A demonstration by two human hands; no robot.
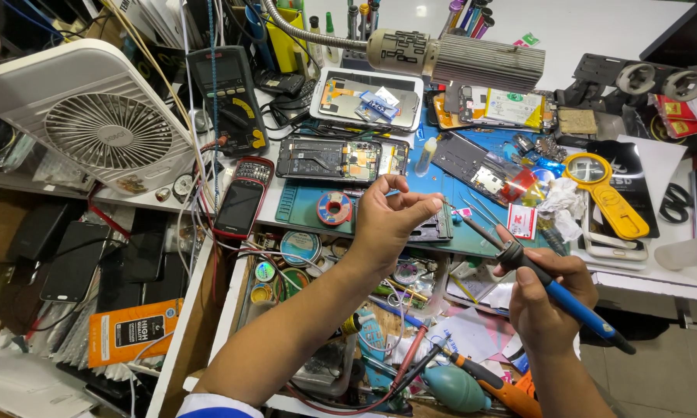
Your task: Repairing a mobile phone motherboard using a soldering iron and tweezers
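Gripping the soldering iron [553, 290] by its blue handle, our right hand [546, 306] holds it like a pen, its metal tip slanting up and left toward our left hand [387, 220]. We keep the left hand's fingers pinched together near the tip; whether something thin sits between them we cannot tell. Both hands hover above the front edge of the green work mat [302, 203], over the open drawer [232, 310] full of small tins and wires, so the iron is not touching any part yet.

We judge the work to be mid-way: an opened phone [329, 159] lies with its back off near the middle of the mat, boards exposed, and nothing is reassembled. A solder spool [334, 208] rests toward the mat's front edge, just left of our left hand. Further out, a multimeter [228, 97] stands at the mat's far left corner, a white fan [93, 116] leans beyond it, and a yellow magnifier [604, 193] lies near the right edge
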